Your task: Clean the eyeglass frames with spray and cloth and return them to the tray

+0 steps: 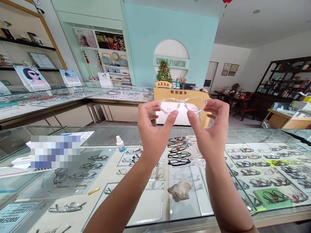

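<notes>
Raised in front of me is a pair of clear-framed eyeglasses point(182, 101), its lenses marked with small print. My left hand point(155, 123) pinches the left side of the frame, thumb under the lens. On the other side my right hand point(210, 123) grips it the same way between thumb and fingers. Below them, on the glass counter point(155, 223), lies a crumpled beige cloth point(179, 190). A row of black eyeglasses point(179, 161) sits just beyond the cloth. To the left stands a small white bottle point(120, 144) with a blue-green base.
A pixelated white and blue item point(53, 152) rests on the counter's left, with a small yellow stick point(94, 191) nearer. Many frames fill the display point(267, 174) at right. Farther off are a wooden cashier desk point(206, 94) with a plant point(164, 72) and another glass showcase point(116, 94).
</notes>
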The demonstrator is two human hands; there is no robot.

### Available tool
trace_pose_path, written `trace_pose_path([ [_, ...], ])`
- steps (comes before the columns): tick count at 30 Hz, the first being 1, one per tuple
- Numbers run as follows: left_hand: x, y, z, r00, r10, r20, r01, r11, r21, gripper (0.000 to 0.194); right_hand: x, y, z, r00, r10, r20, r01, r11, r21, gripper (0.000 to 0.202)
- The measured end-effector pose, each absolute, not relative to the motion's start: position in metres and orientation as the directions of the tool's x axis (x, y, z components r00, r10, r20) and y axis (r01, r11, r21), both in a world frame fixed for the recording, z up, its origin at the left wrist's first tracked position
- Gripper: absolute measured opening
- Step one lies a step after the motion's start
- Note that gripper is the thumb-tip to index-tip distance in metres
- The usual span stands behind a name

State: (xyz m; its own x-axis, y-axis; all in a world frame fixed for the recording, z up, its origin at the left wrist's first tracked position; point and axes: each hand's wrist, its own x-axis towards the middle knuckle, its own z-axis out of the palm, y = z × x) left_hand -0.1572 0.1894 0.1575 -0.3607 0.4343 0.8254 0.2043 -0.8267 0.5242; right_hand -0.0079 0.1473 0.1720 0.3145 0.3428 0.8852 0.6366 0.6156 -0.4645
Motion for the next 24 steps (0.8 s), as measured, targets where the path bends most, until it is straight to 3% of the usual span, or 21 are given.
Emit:
trace_pose_path([
  [5,-0.1590,0.1893,0.1564,-0.352,0.301,0.886,0.328,-0.847,0.418,0.050,-0.0052,0.1492,0.1724,0.300,0.447,0.842,0.557,0.634,-0.536,0.044],
  [15,-0.1607,0.1912,0.1545,-0.333,0.196,0.922,0.435,-0.836,0.335,0.054,-0.0059,0.1502,0.1723,0.292,0.492,0.820,0.541,0.622,-0.566,0.041],
  [24,-0.1611,0.1891,0.1562,-0.369,0.262,0.892,0.360,-0.844,0.397,0.058,-0.0054,0.1518,0.1718,0.287,0.473,0.833,0.566,0.618,-0.546,0.041],
])
